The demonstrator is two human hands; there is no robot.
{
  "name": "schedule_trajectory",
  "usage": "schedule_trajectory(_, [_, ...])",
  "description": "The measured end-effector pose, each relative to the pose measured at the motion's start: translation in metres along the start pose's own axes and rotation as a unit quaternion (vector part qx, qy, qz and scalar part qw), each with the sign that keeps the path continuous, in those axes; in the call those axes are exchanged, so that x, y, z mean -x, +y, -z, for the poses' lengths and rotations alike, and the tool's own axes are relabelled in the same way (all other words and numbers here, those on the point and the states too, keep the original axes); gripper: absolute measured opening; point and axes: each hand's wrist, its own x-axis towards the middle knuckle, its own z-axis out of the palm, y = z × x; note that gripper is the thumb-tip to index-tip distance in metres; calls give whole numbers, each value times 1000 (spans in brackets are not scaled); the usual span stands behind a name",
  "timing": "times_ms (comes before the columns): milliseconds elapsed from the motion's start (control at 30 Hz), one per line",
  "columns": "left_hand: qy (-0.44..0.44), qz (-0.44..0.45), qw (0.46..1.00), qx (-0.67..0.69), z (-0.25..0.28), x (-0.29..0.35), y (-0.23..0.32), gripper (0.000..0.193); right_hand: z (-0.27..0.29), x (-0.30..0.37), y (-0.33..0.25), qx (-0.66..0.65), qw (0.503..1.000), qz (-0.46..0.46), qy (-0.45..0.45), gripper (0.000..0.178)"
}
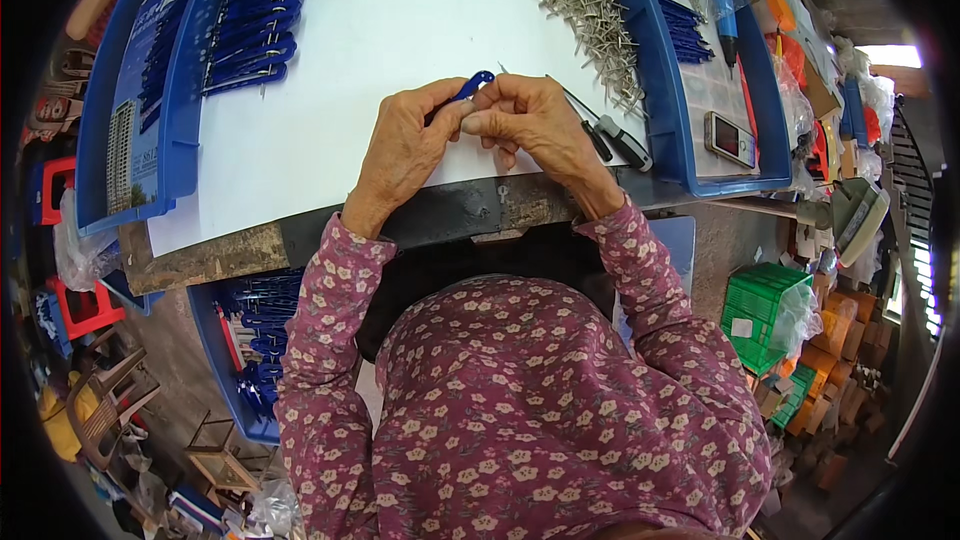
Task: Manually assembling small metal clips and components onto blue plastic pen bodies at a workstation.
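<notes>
Over the near part of the white work surface (400, 0), my hands meet at the middle. My left hand (400, 140) pinches a slim blue plastic piece (478, 82) with a rounded, holed end that sticks out past the fingertips. Close against it, my right hand (535, 130) has thumb and forefinger pressed together. Whatever those fingers hold is too small or hidden to name. A heap of metal pins with flat round heads (595, 25) lies beyond my right hand. Beside that hand are a grey-and-black handled tool (627, 145) and a thin black-handled tool (597, 143).
Blue pieces with metal parts (255, 20) lie in a row at the left, beside a blue tray (180, 175). At the right another blue tray (675, 130) holds blue pieces, a blue pen-shaped tool (722, 10) and a small phone-like device (730, 140). A lower bin (225, 360) holds more blue pieces.
</notes>
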Motion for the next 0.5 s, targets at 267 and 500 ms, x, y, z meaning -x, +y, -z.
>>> schedule_trajectory(267, [-16,15,999,-30,1,-2,0,24,3,0,7,-77,997,-6,-8,19])
schedule_trajectory(500, [10,-7,1000,13,1,-2,-1,23,-1,-2,2,79,997,0,22,21])
